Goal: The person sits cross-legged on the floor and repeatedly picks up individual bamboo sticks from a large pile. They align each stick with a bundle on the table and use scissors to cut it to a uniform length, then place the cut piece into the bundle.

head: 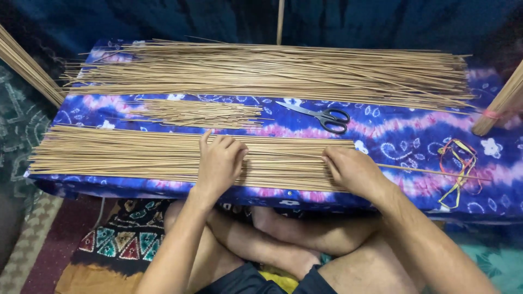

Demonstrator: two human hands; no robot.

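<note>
My left hand (pixel 219 159) flat, fingers spread, on near stick layer (pixel 163 155); right hand (pixel 351 170) curled at its end, gripping nothing. Risk: uneven push fans sticks off worktop (pixel 403 136) edge.

You are sitting on the floor in front of a low surface covered by a blue and purple tie-dye cloth (pixel 392 133) with white flower prints. Behind it, dark blue fabric (pixel 163 19) is hanging as a backdrop, with a thin pale pole (pixel 280 20) rising upright in front of it at centre. Under you, a patchwork mat (pixel 122 239) with red, teal and black triangles is lying on a dull red floor covering (pixel 60 245). A grey-green patterned rug (pixel 13 130) is showing at your left, and teal fabric (pixel 490 261) is spreading at lower right. Light is falling evenly from above; the far corners are staying dim.
</note>
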